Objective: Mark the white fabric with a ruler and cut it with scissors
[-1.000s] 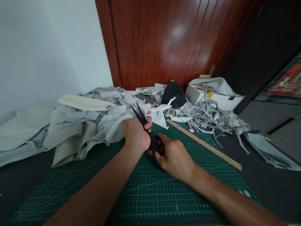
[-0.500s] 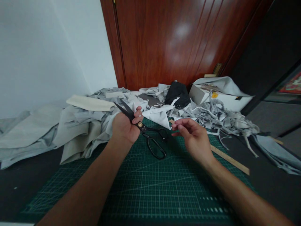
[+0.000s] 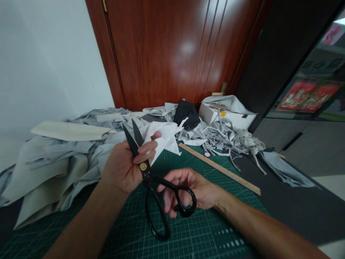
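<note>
Black-handled scissors point(image 3: 147, 175) with their blades parted lie across my left hand point(image 3: 129, 163), whose fingers wrap over the blades near the brass pivot. The blades point up and away, the two loops toward me. My right hand point(image 3: 185, 190) is at the loops, its fingers curled behind and against the upper one; how firmly they grip is hidden. Just past my left fingers is a white cloth piece point(image 3: 168, 135). Below both hands is the green cutting mat point(image 3: 188, 232).
A wooden ruler point(image 3: 221, 168) lies slanted on the mat, beside a small pink disc point(image 3: 207, 154). Grey fabric point(image 3: 61, 154) is heaped at the left. Farther back are a black cloth point(image 3: 185, 114), a white box point(image 3: 238, 121) and tangled grey strips point(image 3: 229, 135).
My left hand has brought the scissors nearer. My right hand has moved left and down from beside the white cloth to the scissor loops. The view has shifted right.
</note>
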Demonstrator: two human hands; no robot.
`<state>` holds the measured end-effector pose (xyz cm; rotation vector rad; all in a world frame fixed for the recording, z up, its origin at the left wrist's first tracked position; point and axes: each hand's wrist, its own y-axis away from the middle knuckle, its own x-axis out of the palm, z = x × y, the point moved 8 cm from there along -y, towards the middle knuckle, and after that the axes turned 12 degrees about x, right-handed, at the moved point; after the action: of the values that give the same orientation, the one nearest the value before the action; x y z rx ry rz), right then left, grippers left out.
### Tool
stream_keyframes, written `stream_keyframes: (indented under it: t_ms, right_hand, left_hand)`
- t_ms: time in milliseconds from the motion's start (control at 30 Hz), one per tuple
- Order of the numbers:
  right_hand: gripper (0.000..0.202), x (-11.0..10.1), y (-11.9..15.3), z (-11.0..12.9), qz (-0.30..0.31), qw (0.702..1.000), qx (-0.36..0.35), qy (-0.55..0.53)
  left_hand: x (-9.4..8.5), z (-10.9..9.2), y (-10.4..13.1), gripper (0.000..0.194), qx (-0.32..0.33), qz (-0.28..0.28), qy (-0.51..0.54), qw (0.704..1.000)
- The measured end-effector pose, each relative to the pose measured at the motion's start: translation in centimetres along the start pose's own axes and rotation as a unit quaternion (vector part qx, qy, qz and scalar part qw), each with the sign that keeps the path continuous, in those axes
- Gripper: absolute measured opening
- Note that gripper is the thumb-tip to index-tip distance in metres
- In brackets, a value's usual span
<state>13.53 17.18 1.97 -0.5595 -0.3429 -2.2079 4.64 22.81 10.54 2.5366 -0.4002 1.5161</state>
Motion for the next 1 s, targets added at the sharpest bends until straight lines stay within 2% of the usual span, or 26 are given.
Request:
stream_keyframes:
  t_ms: [100,267,467,533,667,733,767,900,1000]
  right_hand:
    - [0.063,0.0,-0.7,-0.6,-0.021,1.0,-0.011,0.007]
    - [0.058,1.0,-0.7,-2.0,-0.034,0.997,0.029,0.055]
    - [0.045,1.5,-0.1,-2.0,-0.082,0.995,0.022,0.045]
    - [0.048,1.9,-0.3,-2.2,-0.067,0.997,0.029,0.01]
    - [0.058,3.0,-0.5,-3.4,0.01,0.996,0.09,-0.02]
    - [0.055,3.0,-0.3,-4.0,0.006,0.993,0.117,-0.001]
    - [0.052,2.8,-0.2,-4.1,-0.016,0.993,0.116,0.022]
    - [0.04,2.4,0.7,-2.0,-0.132,0.978,-0.011,0.164]
    - [0.036,2.9,1.3,-1.0,-0.154,0.97,-0.058,0.181]
  left_hand:
    - [0.0,0.6,0.1,0.034,-0.015,0.005,-0.019,1.0]
    - [0.1,1.8,0.7,0.033,-0.055,0.006,-0.044,0.998]
    - [0.1,1.4,0.7,0.034,-0.051,0.01,-0.069,0.996]
    - [0.1,1.1,0.5,0.035,-0.046,0.011,-0.071,0.996]
    - [0.1,1.2,0.4,0.036,-0.041,0.024,-0.062,0.997]
    - [0.4,1.5,0.5,0.037,-0.043,0.048,-0.066,0.996]
    - [0.6,1.8,0.6,0.038,-0.048,0.06,-0.073,0.994]
    - [0.7,2.6,1.0,0.038,-0.079,0.094,-0.092,0.988]
    - [0.6,2.6,1.0,0.037,-0.078,0.099,-0.101,0.987]
